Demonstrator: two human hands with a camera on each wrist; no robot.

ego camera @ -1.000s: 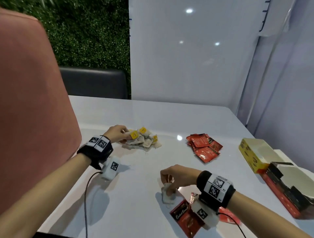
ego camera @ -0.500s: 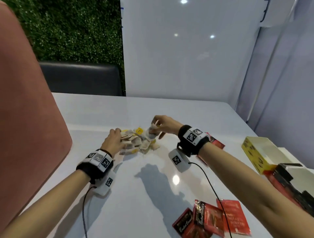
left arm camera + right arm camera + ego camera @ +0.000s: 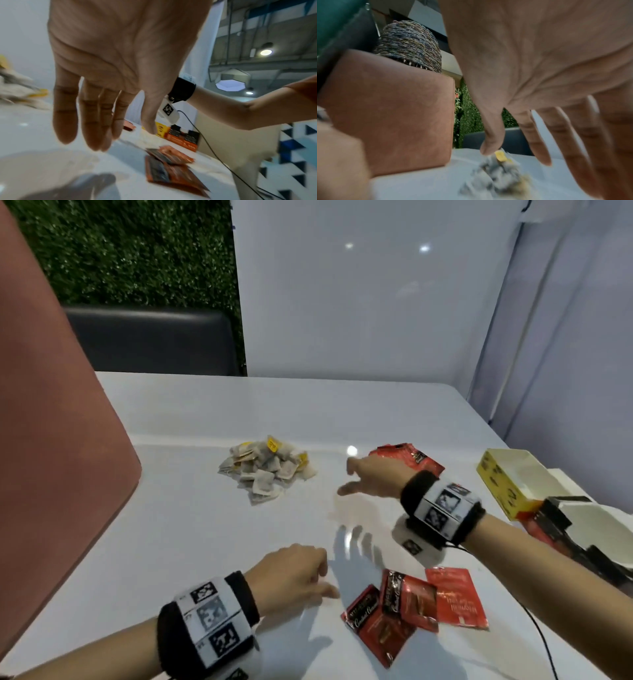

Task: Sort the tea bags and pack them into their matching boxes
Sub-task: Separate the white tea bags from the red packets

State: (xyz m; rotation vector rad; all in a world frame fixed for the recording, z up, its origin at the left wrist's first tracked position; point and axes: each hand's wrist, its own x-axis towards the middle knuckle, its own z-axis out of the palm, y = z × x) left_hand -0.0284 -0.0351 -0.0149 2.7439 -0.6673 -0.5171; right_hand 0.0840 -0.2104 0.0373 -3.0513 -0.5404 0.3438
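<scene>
left hand (image 3: 291, 573) empty, fingers straight and slack, above worktop (image 3: 191, 542) just left of near red sachets (image 3: 411, 607) | right hand (image 3: 373, 477) empty, fingers spread, between paper tea bag pile (image 3: 267, 470) and far red sachets (image 3: 407, 457) | yellow box (image 3: 503, 481) and red box (image 3: 565, 529) open at right edge

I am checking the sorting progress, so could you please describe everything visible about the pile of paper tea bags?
The pile of paper tea bags is a loose heap of small whitish square sachets with dark contents showing through and yellow tags. It lies on the white table, toward its far side. Neither hand touches it.
</scene>
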